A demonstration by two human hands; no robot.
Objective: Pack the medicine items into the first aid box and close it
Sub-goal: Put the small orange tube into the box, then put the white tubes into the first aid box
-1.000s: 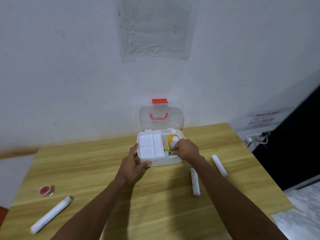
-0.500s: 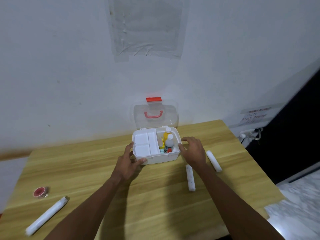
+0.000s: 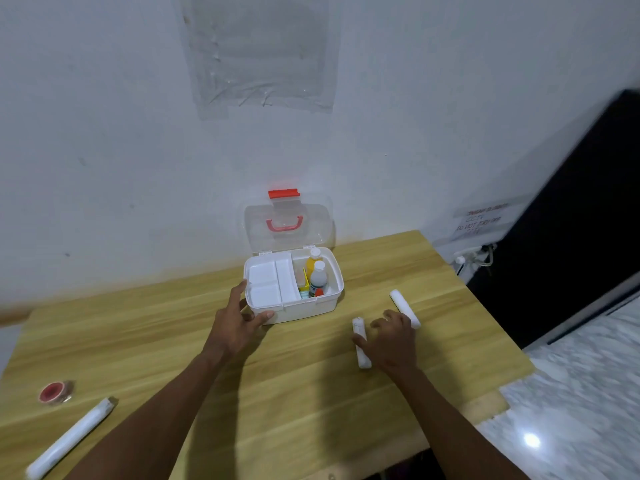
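The white first aid box (image 3: 304, 310) stands at the back of the wooden table, its clear lid (image 3: 313, 223) with a red handle upright against the wall. A white tray insert (image 3: 268, 284) fills its left half. A yellow bottle (image 3: 312, 260), a white bottle (image 3: 318, 278) and a small carton stand in the right half. My left hand (image 3: 239, 323) grips the box's front left corner. My right hand (image 3: 391, 341) hovers open low over the table between two white bandage rolls, the thumb touching the nearer roll (image 3: 360, 348), the fingers close to the farther roll (image 3: 403, 306).
A long white roll (image 3: 69, 441) and a small red tape roll (image 3: 53, 393) lie at the table's front left. The wall is right behind the box. The table's right edge (image 3: 485, 306) drops to a dark gap with a socket and cables.
My right hand let go of the white bottle in the box and moved right and toward me, down to the two bandage rolls. My left hand stayed on the box corner.
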